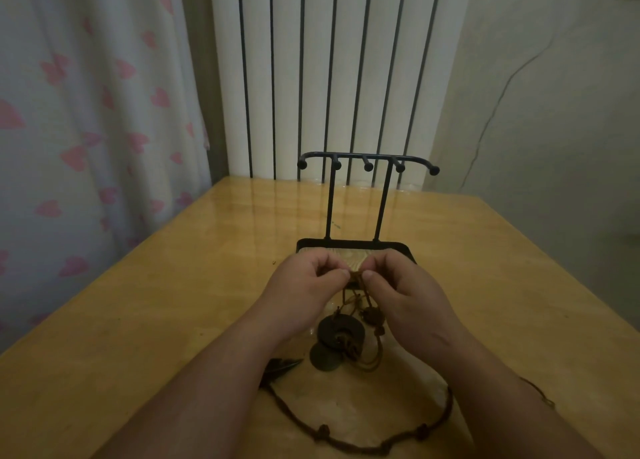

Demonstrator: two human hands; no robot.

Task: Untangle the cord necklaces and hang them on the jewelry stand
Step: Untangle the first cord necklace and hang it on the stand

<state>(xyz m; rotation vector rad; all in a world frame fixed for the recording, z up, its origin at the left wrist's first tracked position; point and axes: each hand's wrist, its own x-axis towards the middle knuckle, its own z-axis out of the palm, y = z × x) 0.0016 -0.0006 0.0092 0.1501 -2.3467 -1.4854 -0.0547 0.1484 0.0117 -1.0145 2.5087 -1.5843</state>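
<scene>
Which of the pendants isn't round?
The dark pointed pendant, lying on the table left of the bunch. The others are round discs on the cords pinched by the left hand and right hand.

Tangled brown cord necklaces (349, 334) lie before the bare black jewelry stand (356, 202).

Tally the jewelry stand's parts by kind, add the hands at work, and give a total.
Ball-tipped pegs: 5
Upright posts: 2
Base tray: 1
Hands, left hand and right hand, pinching the cord necklaces: 2
Total: 10
</scene>
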